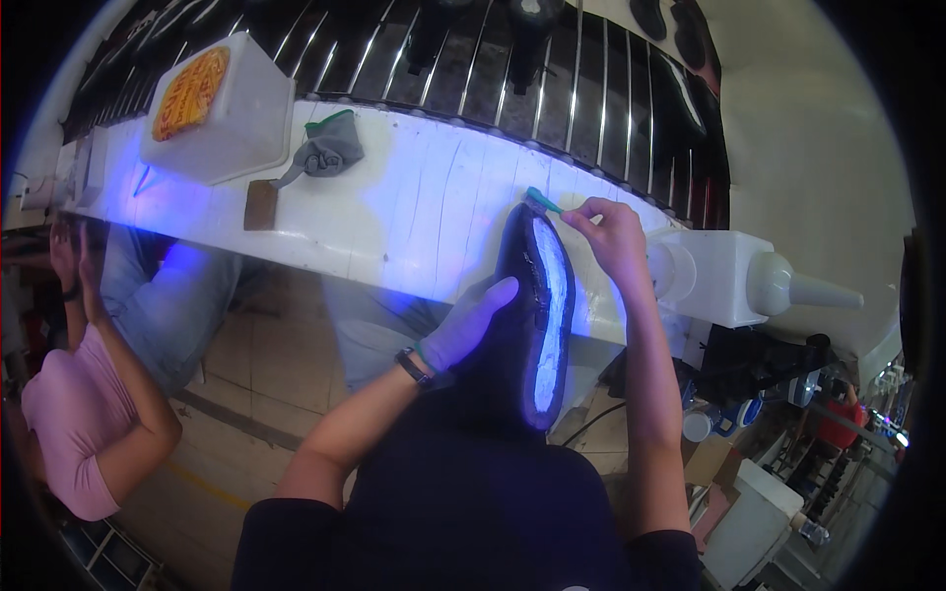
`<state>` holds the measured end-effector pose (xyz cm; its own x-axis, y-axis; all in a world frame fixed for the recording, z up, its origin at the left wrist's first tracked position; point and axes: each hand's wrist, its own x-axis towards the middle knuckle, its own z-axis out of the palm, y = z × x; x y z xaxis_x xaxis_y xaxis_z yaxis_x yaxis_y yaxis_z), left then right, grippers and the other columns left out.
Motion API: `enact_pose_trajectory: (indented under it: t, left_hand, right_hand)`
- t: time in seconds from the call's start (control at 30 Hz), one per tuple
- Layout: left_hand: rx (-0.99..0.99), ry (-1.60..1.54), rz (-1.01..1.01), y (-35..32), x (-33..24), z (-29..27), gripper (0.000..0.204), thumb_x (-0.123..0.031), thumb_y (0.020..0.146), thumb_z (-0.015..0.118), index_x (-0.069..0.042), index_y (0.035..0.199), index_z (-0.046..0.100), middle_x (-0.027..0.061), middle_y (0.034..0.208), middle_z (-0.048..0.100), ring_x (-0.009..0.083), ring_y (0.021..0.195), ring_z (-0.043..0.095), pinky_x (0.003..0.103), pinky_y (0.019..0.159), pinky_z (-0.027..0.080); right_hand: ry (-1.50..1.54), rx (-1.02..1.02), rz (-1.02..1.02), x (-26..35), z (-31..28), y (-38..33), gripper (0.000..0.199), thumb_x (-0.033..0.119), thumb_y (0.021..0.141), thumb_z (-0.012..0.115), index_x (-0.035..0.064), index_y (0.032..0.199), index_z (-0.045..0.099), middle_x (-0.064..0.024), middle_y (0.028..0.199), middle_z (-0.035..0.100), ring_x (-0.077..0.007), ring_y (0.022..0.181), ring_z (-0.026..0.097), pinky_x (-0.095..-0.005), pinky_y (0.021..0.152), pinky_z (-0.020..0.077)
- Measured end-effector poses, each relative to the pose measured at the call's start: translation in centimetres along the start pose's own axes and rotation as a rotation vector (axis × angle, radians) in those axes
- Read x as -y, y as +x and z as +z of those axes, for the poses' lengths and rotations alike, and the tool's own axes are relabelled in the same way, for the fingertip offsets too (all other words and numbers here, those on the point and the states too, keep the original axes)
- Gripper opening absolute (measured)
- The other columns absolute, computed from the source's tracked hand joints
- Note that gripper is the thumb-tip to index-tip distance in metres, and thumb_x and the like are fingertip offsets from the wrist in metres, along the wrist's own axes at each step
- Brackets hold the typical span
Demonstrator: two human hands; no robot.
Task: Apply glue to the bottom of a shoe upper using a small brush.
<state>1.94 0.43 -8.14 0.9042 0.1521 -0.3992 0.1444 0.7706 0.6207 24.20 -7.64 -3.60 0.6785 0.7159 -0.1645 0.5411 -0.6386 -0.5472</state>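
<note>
1. Overhead, looked down on a dark shoe (pixel 522 335), held sole-up between two hands, in front of a white bench (pixel 394 217) lit with blue-violet light.
2. Left hand (pixel 463 325), in a pale glove, closed around the shoe's side, thumb up along the edge; seemingly gripped so to steady the shoe and tilt its sole toward the face.
3. Right hand (pixel 611 236), bare, pinched shut on a teal brush (pixel 542 202), bristles down at the toe end of the sole; likely held like a pen for fine control.
4. Shoe: black upper, long narrow sole glowing whitish-blue under the lamp, toe pointing away toward the bench.
5. Nearby on the bench: white jug (pixel 729 276) just right of the brush hand, white tub (pixel 222 108) far left, grey rag (pixel 330 148), small brown block (pixel 260 205).
6. Lower left: another person in a pink top (pixel 69 424), well apart.
</note>
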Motion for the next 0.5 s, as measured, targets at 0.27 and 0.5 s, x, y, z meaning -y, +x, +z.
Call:
enact_pose_trajectory:
  t: [0.27,0.5]
  left_hand:
    - [0.012,0.077,-0.013,0.0,-0.2,-0.1,0.054,-0.045,0.098,0.047,0.002,0.125,0.053,0.0082,0.112,0.063,0.0138,0.096,0.062,0.029,0.087,0.051]
    - [0.006,0.088,0.005,-0.2,-0.6,0.3,0.054,-0.045,0.098,0.047,0.001,0.124,0.054,0.0079,0.11,0.063,0.0133,0.095,0.062,0.029,0.086,0.051]
  right_hand:
    - [0.409,0.362,-0.048,-1.0,-2.3,0.5,0.018,0.019,0.079,0.079,0.0027,0.076,0.071,0.0032,0.061,0.059,-0.0024,0.056,0.041,-0.0228,0.051,0.0317]
    - [0.502,0.551,-0.069,-0.8,-3.9,-0.4,0.014,0.015,0.08,0.078,0.0027,0.079,0.072,0.0029,0.067,0.062,-0.0022,0.06,0.045,-0.0216,0.055,0.0345]
